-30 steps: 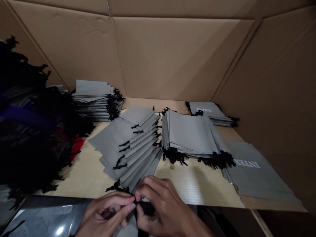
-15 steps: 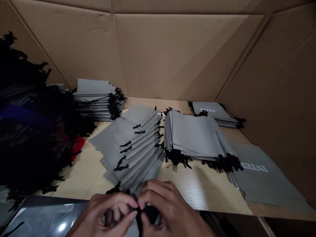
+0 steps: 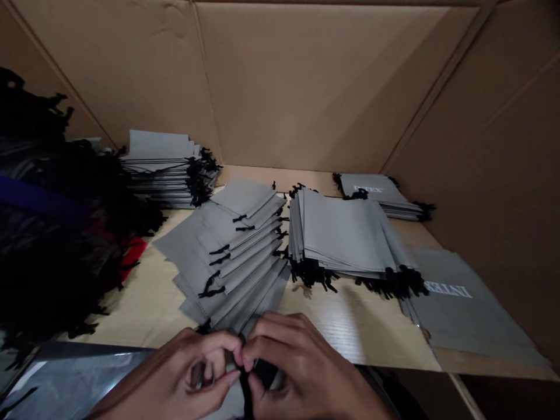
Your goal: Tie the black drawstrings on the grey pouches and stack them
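At the bottom centre, my left hand point(image 3: 188, 373) and my right hand point(image 3: 301, 367) meet, thumbs and forefingers pinched on a black drawstring point(image 3: 247, 394). The cord hangs down between them over grey fabric point(image 3: 235, 402), apparently a drawstring bag mostly covered by my fingers. Just beyond my fingertips lies a fanned pile of grey drawstring bags point(image 3: 245, 256) with short black cord ends. To its right, a thicker stack of grey bags point(image 3: 345, 230) has black knotted cords along its near edge.
Further grey bags point(image 3: 160, 169) are stacked at the back left. Printed bags point(image 3: 370, 186) lie back right, and a larger printed one point(image 3: 468, 315) nearer. A dark heap of corded bags point(image 3: 52, 256) rises at left, beside clear plastic point(image 3: 74, 379). Cardboard walls point(image 3: 328, 87) enclose the table.
The view has tilted and shifted slightly, so the piles sit a little higher in it. Both hands stay pinched together on the black drawstring, the left wrist lying a little flatter.
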{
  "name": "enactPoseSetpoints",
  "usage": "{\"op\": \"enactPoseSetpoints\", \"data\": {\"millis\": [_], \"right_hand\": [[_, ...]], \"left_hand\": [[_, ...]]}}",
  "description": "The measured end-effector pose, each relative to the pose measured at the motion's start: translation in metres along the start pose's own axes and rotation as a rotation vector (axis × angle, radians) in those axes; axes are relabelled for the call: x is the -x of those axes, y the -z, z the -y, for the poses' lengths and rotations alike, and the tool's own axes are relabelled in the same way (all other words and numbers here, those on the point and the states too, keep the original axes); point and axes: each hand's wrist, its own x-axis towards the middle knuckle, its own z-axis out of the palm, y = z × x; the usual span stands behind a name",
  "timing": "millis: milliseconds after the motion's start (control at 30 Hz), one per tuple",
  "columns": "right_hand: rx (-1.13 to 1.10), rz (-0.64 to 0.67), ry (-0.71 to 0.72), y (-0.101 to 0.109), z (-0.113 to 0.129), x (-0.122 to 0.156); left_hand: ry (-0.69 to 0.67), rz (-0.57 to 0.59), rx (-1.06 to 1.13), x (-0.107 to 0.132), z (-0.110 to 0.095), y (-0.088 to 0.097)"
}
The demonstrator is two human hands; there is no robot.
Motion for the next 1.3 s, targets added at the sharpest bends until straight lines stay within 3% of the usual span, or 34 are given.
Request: {"op": "enactPoseSetpoints", "data": {"millis": [300, 500, 733, 900, 1033, 1133, 1300], "right_hand": [[0.011, 0.062, -0.027, -0.004, -0.002, 0.004], [0.094, -0.031, -0.027, -0.010, 0.006, 0.003], [0.227, -0.139, 0.076, -0.015, 0.009, -0.004], [0.288, -0.252, 0.118, -0.022, 0.008, -0.011], [0.341, -0.336, 0.148, -0.026, 0.008, -0.021], [0.342, -0.348, 0.123, -0.023, 0.009, -0.026], [0.314, -0.300, 0.097, -0.017, 0.007, -0.023]], "left_hand": [[0.045, 0.038, 0.098, -0.005, -0.003, -0.009], [0.008, -0.043, 0.129, -0.005, 0.001, -0.016], [0.020, -0.106, 0.450, -0.010, -0.003, -0.009], [0.163, 0.053, 0.829, -0.019, -0.006, -0.005], [0.211, 0.075, 1.080, -0.023, -0.003, -0.006], [0.194, -0.022, 1.083, -0.017, -0.002, -0.005], [0.160, -0.375, 0.539, 0.005, -0.006, -0.007]]}}
